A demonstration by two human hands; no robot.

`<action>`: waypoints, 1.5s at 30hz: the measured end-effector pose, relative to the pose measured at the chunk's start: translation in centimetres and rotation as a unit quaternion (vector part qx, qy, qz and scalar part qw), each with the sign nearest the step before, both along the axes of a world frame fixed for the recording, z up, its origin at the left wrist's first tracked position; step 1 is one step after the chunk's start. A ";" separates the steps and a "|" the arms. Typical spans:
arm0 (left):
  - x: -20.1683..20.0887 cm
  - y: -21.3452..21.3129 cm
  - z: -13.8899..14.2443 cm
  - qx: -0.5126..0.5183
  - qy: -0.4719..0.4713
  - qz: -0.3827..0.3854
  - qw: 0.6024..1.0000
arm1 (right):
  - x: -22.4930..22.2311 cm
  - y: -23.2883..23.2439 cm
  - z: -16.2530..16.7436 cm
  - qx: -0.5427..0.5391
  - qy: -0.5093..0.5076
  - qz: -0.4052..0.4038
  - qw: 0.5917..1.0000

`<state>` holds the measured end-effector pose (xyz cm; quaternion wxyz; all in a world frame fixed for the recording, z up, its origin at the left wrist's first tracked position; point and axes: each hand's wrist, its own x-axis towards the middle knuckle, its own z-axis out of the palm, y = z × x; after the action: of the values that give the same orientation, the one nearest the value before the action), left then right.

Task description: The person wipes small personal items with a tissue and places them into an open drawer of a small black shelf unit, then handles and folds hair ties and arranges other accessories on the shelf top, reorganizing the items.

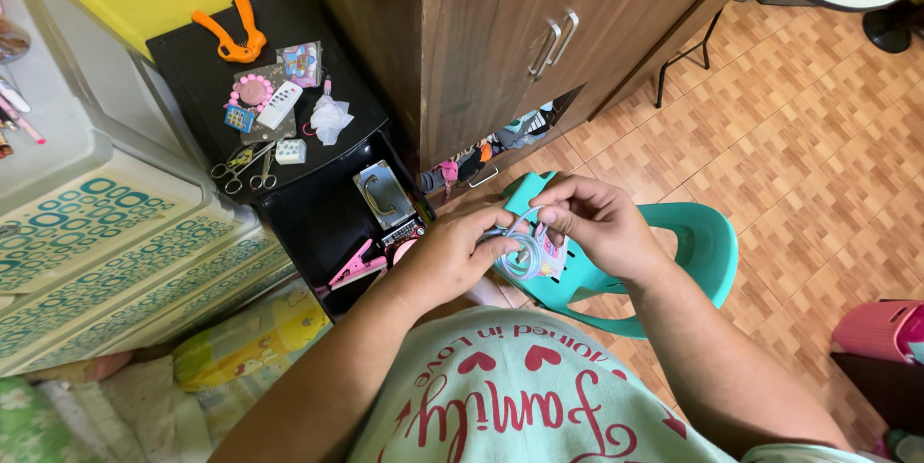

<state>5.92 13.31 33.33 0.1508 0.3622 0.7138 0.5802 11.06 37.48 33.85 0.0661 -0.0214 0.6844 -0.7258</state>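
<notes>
I'm gripping the mostly coiled pale cable (523,253) with both hands, left hand (452,256) and right hand (597,227), the last loop being wound

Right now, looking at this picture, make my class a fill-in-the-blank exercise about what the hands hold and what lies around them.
1. Both hands, left hand and right hand, hold a coiled pale ____ over the chair.
2. The plastic chair below the hands is ____ in colour.
3. The orange tool lies on the ____ cabinet.
4. The scissors lie on that cabinet's ____.

Missing words: cable; teal; black; top
</notes>
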 end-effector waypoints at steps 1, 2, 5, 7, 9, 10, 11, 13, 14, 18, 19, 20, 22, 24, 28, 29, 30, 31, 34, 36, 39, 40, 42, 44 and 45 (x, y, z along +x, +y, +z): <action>0.0 0.0 0.0 -0.010 -0.026 -0.019 0.999 | 0.0 0.0 -0.1 -0.010 0.000 -0.002 1.000; 0.0 0.0 0.0 -0.020 -0.052 -0.038 0.998 | 0.0 0.0 -0.3 -0.021 0.001 -0.005 1.000; 0.0 0.1 -0.3 -0.029 -0.077 -0.069 0.994 | -0.1 -0.1 -0.7 -0.043 0.000 -0.007 0.999; 0.0 0.1 -0.7 -0.029 -0.074 -0.070 0.994 | -0.1 -0.1 -1.1 -0.060 -0.002 -0.007 0.998; -0.1 0.1 -1.2 -0.030 -0.069 -0.055 0.996 | -0.2 0.0 -1.4 -0.086 -0.004 -0.003 0.996; -0.2 0.1 -1.4 -0.031 -0.064 -0.053 0.996 | -0.2 0.0 -1.7 -0.090 -0.009 -0.001 0.996; -0.1 0.1 -1.6 -0.032 -0.060 -0.051 0.996 | -0.2 0.1 -1.9 -0.093 -0.015 0.001 0.996; 0.0 0.1 -1.9 -0.036 -0.079 -0.053 0.995 | -0.2 0.2 -2.4 -0.100 -0.022 0.002 0.995; 0.1 0.2 -2.0 -0.040 -0.103 -0.056 0.992 | -0.3 0.3 -2.7 -0.104 -0.024 0.003 0.994; 0.6 0.3 -1.9 0.011 -0.200 -0.075 0.977 | -0.8 0.5 -3.7 -0.091 -0.039 0.000 0.995; 0.6 0.4 -1.7 -0.010 -0.186 -0.064 0.980 | -0.8 0.6 -4.0 -0.087 -0.039 0.000 0.995; 0.7 0.3 -1.5 -0.032 -0.171 -0.051 0.983 | -0.8 0.7 -4.2 -0.082 -0.040 -0.001 0.996; 0.8 0.1 -1.0 -0.060 -0.139 -0.028 0.988 | -0.8 1.0 -4.5 -0.085 -0.035 0.002 0.996; 1.0 0.1 -0.5 -0.072 -0.109 -0.011 0.991 | -0.6 1.2 -4.7 -0.099 -0.027 0.003 0.995; 0.9 0.0 0.4 -0.030 -0.108 -0.009 0.994 | -0.5 1.4 -5.0 -0.138 -0.051 0.011 0.989; 0.8 0.1 0.5 -0.027 -0.098 0.012 0.995 | -0.5 1.3 -5.1 -0.145 -0.062 0.015 0.987; 0.7 0.1 0.6 -0.025 -0.088 0.032 0.995 | -0.4 1.1 -5.2 -0.152 -0.072 0.019 0.986; 0.7 0.1 0.6 -0.012 -0.053 0.046 0.997 | -0.3 0.9 -5.3 -0.182 -0.088 0.016 0.979; 0.6 0.0 0.5 0.022 0.034 0.079 0.996 | 0.0 -0.3 -5.6 -0.259 -0.123 0.009 0.958; 0.8 0.0 0.2 0.036 0.066 0.089 0.993 | 0.4 -0.9 -5.7 -0.299 -0.130 -0.001 0.945; 1.0 0.1 -0.3 0.051 0.048 0.096 0.993 | 0.8 -1.3 -5.5 -0.331 -0.152 -0.006 0.931; 1.0 0.2 -0.5 0.051 0.056 0.095 0.993 | 0.8 -1.3 -5.4 -0.337 -0.157 -0.001 0.928; 1.0 0.2 -0.7 0.052 0.073 0.094 0.992 | 0.9 -1.1 -5.2 -0.348 -0.167 0.010 0.922; 1.0 0.3 -0.9 0.058 0.051 0.093 0.993 | 0.9 -0.8 -4.8 -0.333 -0.141 0.037 0.932; 1.1 0.3 -1.0 0.060 0.040 0.094 0.993 | 0.9 -0.7 -4.6 -0.326 -0.128 0.051 0.935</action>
<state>6.98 13.58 32.32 0.0451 0.3251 0.7135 0.6190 11.95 36.79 29.29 0.1797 0.0163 0.3944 -0.9010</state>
